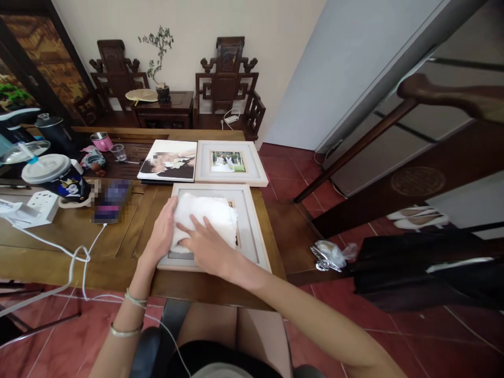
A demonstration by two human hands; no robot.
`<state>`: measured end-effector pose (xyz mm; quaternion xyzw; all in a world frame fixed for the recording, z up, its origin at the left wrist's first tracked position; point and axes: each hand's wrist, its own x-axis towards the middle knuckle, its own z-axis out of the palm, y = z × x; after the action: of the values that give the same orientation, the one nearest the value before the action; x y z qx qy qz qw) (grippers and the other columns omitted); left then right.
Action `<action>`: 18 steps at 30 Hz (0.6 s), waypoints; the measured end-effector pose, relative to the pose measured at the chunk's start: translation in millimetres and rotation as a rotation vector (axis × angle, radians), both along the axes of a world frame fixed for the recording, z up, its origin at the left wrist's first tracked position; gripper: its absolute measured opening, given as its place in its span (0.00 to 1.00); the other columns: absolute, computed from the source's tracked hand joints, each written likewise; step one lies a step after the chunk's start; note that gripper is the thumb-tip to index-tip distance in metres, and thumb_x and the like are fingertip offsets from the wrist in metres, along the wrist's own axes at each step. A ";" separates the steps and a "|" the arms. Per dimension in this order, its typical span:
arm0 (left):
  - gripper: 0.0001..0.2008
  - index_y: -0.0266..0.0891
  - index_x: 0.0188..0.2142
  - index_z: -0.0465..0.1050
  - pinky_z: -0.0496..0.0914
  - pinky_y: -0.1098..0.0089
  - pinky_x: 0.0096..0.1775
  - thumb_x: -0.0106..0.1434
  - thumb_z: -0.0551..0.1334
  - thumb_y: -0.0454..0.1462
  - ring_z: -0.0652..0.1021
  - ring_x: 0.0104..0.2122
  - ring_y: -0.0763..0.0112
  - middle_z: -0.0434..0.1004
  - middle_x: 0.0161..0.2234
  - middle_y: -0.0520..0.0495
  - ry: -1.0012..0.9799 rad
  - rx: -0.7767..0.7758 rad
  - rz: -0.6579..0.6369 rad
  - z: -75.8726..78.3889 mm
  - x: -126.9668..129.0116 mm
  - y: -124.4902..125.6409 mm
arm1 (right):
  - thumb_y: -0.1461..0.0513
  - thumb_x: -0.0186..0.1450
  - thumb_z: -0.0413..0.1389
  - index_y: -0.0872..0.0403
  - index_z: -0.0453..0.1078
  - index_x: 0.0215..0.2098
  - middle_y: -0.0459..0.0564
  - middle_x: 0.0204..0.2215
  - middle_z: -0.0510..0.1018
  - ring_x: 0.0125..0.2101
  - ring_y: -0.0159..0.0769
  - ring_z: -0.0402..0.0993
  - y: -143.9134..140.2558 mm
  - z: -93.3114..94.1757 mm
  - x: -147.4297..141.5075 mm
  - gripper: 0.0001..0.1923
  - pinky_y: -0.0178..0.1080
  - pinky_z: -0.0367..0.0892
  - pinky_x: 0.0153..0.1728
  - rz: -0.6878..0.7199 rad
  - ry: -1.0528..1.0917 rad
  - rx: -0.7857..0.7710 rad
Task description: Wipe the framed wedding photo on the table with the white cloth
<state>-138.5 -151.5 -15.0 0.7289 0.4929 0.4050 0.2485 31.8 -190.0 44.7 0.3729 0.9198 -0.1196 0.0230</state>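
Head view shows me a wooden table point(118, 247) with three pictures on it. The nearest one is a pale picture frame point(252, 231), lying flat at the near edge of the table, about 12 o'clock from the body. On its glass lies a folded white cloth point(208, 215).

My right hand point(208, 249) is flat and spread wide on the cloth, fingers pointing to 10 o'clock; it presses down and grips nothing. My left hand point(161, 233) rests with the fingers loosely extended against the 9 o'clock edge of the cloth and frame. It touches them but I cannot see that it closes on anything.

I judge the cloth to be light and soft; it will bunch and slide easily on the glass, so a flat palm controls it better than a pinch. The frame looks stiff and rather heavy, with fragile glass. I would take it by the two long side rails, not by the glass.

At 12 o'clock further away lie a second framed photo point(232, 163) and a photo book point(169, 160) just beside it. At 9 o'clock stand a lidded cup point(55, 178) and a white cable point(79, 257).
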 end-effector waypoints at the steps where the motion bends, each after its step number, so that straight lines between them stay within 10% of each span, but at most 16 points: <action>1: 0.32 0.37 0.65 0.56 0.50 0.56 0.66 0.71 0.37 0.51 0.58 0.66 0.62 0.57 0.66 0.39 -0.003 -0.008 0.006 -0.1 -0.3 -0.3 | 0.74 0.60 0.50 0.56 0.73 0.51 0.54 0.66 0.57 0.65 0.62 0.45 0.2 -0.8 -2.6 0.23 0.66 0.49 0.61 -0.017 -0.005 0.026; 11: 0.25 0.35 0.63 0.60 0.51 0.54 0.65 0.72 0.45 0.44 0.55 0.67 0.60 0.55 0.67 0.37 0.214 0.064 -0.039 -6.8 -0.4 5.1 | 0.73 0.59 0.50 0.58 0.74 0.50 0.58 0.64 0.63 0.65 0.60 0.47 -56.5 6.1 32.4 0.23 0.63 0.46 0.63 0.061 0.074 -0.045; 18: 0.21 0.36 0.57 0.69 0.62 0.53 0.62 0.70 0.51 0.41 0.68 0.61 0.58 0.69 0.59 0.37 0.260 0.068 -0.144 -10.7 0.8 6.0 | 0.78 0.50 0.47 0.52 0.75 0.48 0.50 0.63 0.65 0.66 0.51 0.49 -45.0 15.2 84.7 0.32 0.63 0.45 0.63 -0.039 0.004 -0.130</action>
<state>-137.8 -145.5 -25.7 0.8167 0.4533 0.3046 0.1861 116.5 -235.0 59.8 0.3881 0.9028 -0.1803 0.0428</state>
